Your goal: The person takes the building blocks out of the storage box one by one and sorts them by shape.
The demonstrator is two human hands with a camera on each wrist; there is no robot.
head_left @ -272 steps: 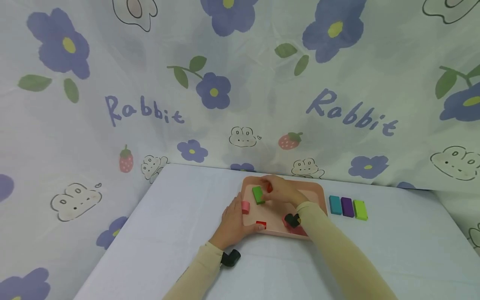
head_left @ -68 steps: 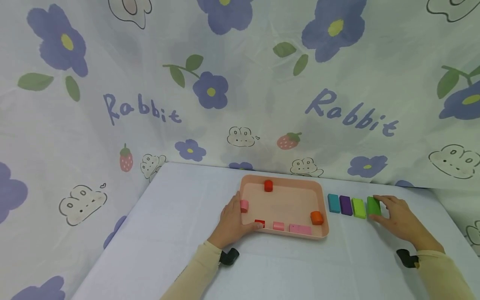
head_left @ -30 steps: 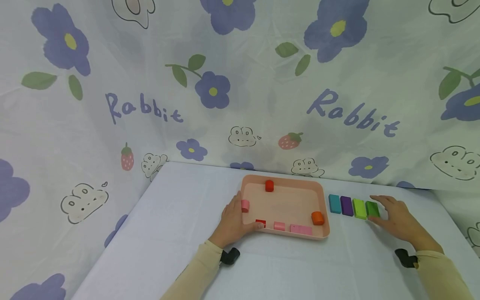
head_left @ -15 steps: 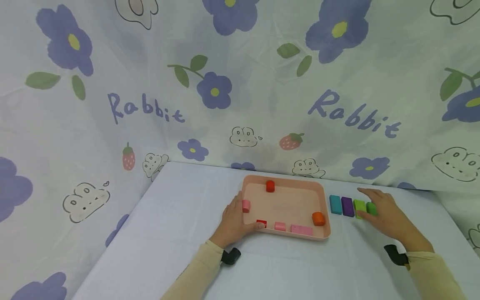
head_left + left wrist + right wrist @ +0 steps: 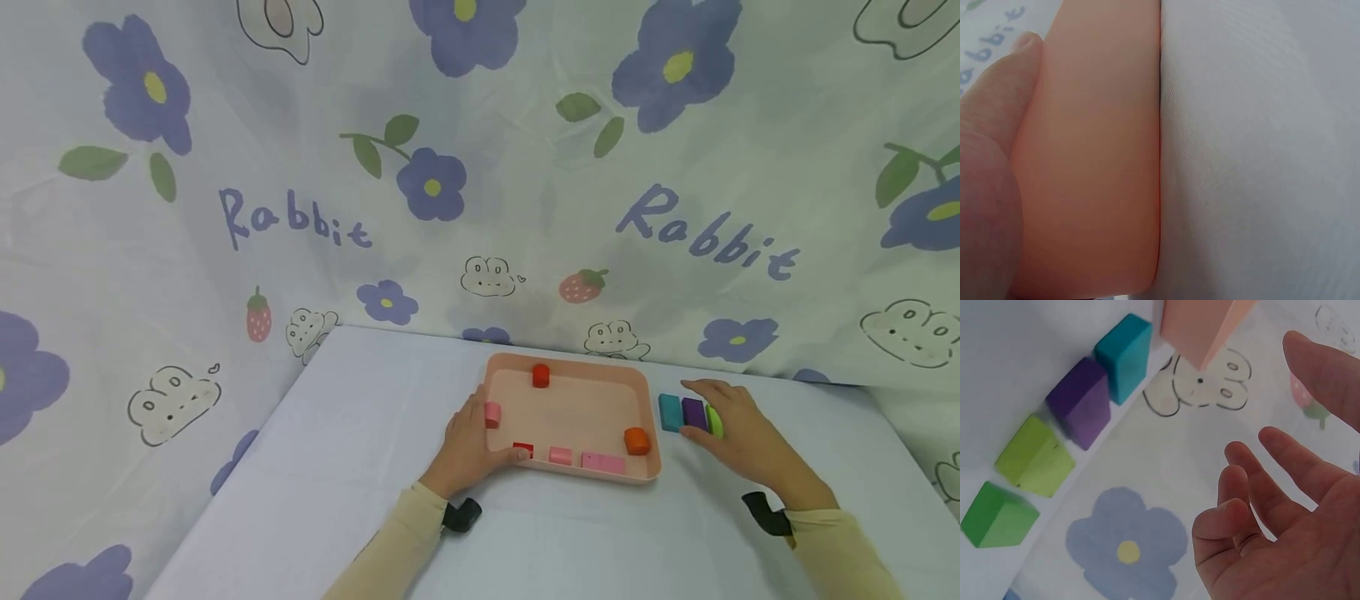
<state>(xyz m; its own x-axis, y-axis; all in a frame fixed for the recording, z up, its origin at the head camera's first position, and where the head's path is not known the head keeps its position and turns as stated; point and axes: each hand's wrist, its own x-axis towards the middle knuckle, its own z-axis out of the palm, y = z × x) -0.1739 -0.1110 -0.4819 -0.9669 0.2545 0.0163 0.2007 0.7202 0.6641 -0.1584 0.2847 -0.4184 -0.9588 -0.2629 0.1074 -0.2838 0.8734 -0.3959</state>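
Observation:
In the head view my left hand (image 5: 471, 446) rests against the left front corner of a pink tray (image 5: 570, 472). Its fingers lie straight along the left side, and the thumb reaches over the front rim beside a red block (image 5: 523, 447). My right hand (image 5: 750, 437) hovers right of the tray with fingers spread and nothing held. Beneath and beside it is a row of blocks: teal (image 5: 1124, 356), purple (image 5: 1082, 403), yellow-green (image 5: 1036, 456) and green (image 5: 1000, 515). In the head view the hand hides the green block and part of the yellow-green block (image 5: 716, 422).
Along the tray's edges stand a red rounded block (image 5: 541, 376), an orange rounded block (image 5: 637, 441), a pink rounded block (image 5: 492, 415), a smaller pink block (image 5: 560, 456) and a long pink block (image 5: 603, 463). A patterned curtain (image 5: 487, 183) hangs behind the white table (image 5: 375, 400).
The green block went from the tray to the right end of the row, and my right hand let go of it. That hand has since moved left, towards the tray. My left hand stays put.

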